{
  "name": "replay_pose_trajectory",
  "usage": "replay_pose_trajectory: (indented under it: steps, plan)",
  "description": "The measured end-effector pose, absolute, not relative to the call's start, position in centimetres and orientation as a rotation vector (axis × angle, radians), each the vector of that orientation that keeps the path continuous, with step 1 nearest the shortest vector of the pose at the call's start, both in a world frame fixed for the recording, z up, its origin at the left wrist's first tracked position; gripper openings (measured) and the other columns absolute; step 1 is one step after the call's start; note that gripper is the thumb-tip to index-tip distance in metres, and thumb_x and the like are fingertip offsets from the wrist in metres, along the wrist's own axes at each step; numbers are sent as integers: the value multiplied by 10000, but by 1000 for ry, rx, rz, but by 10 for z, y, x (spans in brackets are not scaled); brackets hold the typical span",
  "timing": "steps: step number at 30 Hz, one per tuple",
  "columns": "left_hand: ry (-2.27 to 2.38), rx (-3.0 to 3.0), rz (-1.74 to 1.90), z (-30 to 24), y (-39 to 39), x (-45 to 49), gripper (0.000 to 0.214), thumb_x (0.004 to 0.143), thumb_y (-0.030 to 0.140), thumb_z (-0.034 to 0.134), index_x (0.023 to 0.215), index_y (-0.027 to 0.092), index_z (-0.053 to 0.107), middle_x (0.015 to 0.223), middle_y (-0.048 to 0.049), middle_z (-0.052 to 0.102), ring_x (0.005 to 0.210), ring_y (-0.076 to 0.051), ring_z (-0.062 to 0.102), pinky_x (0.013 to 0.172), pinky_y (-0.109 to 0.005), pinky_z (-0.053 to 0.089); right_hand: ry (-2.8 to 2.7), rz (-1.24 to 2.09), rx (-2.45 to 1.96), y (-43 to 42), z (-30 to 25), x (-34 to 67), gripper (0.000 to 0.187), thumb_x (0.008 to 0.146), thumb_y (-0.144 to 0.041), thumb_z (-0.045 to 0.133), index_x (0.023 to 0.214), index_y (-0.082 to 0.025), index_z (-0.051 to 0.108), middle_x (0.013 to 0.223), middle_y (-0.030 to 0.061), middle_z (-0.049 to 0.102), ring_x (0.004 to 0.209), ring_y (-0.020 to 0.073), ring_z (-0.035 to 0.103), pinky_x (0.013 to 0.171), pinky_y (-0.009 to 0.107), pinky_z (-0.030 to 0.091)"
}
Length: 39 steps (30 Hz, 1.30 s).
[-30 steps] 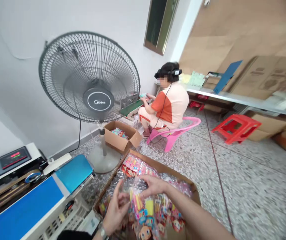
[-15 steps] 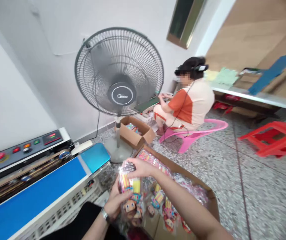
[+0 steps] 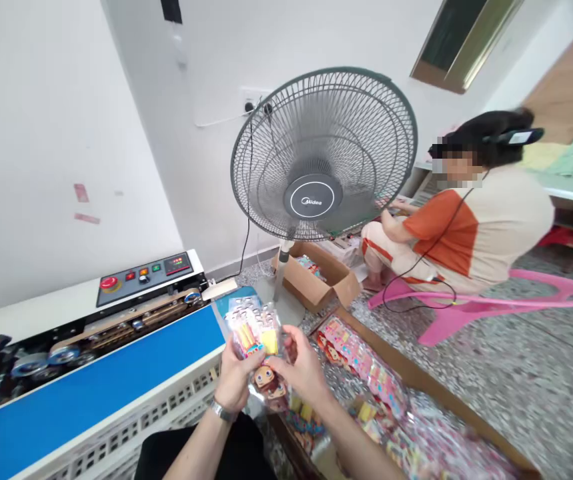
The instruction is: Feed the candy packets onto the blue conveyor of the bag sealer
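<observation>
In front of me I hold a few clear plastic packets [image 3: 269,341] with cartoon-figure prints and yellow and pink striped parts. My left hand [image 3: 235,379] is closed on their left side, its thumb lying across the front. From the right, my right hand [image 3: 302,368] pinches them with its thumb on the front; its other fingers are curled and partly hidden. Below and to the right is a cardboard box [image 3: 459,399] of similar packets, some pink ones [image 3: 361,360] lined up in a row.
To my left runs a machine with a blue conveyor belt [image 3: 116,395] and a control panel [image 3: 143,275]. A standing fan [image 3: 323,153] is ahead, by a smaller open carton [image 3: 311,283]. A co-worker [image 3: 446,227] sits on a pink chair [image 3: 446,323] at the right.
My view has swung left, so fan and co-worker appear further right. My right hand has moved from the packets' top down to their right side. The packets are still in my hands.
</observation>
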<state>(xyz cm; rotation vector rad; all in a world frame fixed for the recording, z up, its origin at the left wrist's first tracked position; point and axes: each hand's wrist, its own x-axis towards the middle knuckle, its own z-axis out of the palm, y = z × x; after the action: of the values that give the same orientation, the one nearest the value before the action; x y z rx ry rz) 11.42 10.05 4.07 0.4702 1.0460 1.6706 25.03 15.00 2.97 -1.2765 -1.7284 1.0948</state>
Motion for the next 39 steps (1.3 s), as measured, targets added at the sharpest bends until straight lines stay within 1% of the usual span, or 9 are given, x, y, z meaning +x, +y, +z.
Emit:
replay_pose_trajectory:
  steps: [4,10,14,18,21,26,32,36,39]
  plan:
    - [1064,510,1698,45,101,106,594,576,195,778,1096,184,490,1014,-92,663,874,-230,639,806,-360,491,-1728,1186,-1192,153,28,238,405,716,-341,631,1079,-214,504,757,-7,521,651,141,542,596,257,479]
    - [1081,472,1732,41,97,97,605,598,201,765,1130,192,477,1073,-107,640,902,-236,631,827,-385,483,-1776,1228,-1094,160,31,228,283,802,-361,541,1027,-189,552,777,11,564,691,145,571,638,256,474]
    - [1066,450,1761,40,96,91,659,574,192,775,1153,190,462,1068,-118,641,898,-254,635,817,-401,488,-1737,1260,-1059,162,31,216,279,814,-395,526,990,-180,553,760,7,560,669,133,547,616,240,454]
    - [1038,460,1750,41,94,86,733,553,163,777,1199,194,432,1077,-127,640,920,-272,629,820,-414,487,-1753,1265,-1086,165,35,206,256,784,-420,567,889,-186,559,645,-25,516,594,123,505,537,216,404]
    - [1035,437,1762,40,93,83,771,551,155,771,1233,201,414,1102,-130,632,942,-280,623,830,-415,483,-1804,1233,-1072,167,36,201,241,803,-419,543,874,-190,576,675,-13,548,616,131,520,565,223,406]
    - [948,439,1767,36,92,75,723,567,114,736,1224,188,441,1146,-146,610,979,-303,606,851,-432,471,-1680,1337,-1000,170,31,196,271,842,-436,476,863,-183,570,773,18,585,707,152,544,630,237,430]
    - [981,387,1817,31,91,68,724,572,105,731,1226,209,437,1109,-115,633,970,-290,613,841,-416,478,-1595,1301,-1085,171,29,193,277,858,-465,443,873,-207,542,666,-19,522,620,133,499,568,225,402]
    - [1050,370,1861,31,92,63,680,575,128,745,1189,204,463,1096,-109,639,950,-282,623,812,-395,495,-1456,1528,-964,162,32,183,293,781,-437,578,949,-211,498,791,7,603,712,158,569,633,249,446]
    - [1084,365,1897,32,89,57,675,563,138,759,1170,213,474,1067,-92,652,916,-270,634,784,-378,508,-1432,1566,-948,159,32,175,288,729,-394,645,889,-199,507,797,20,622,729,169,586,653,263,461]
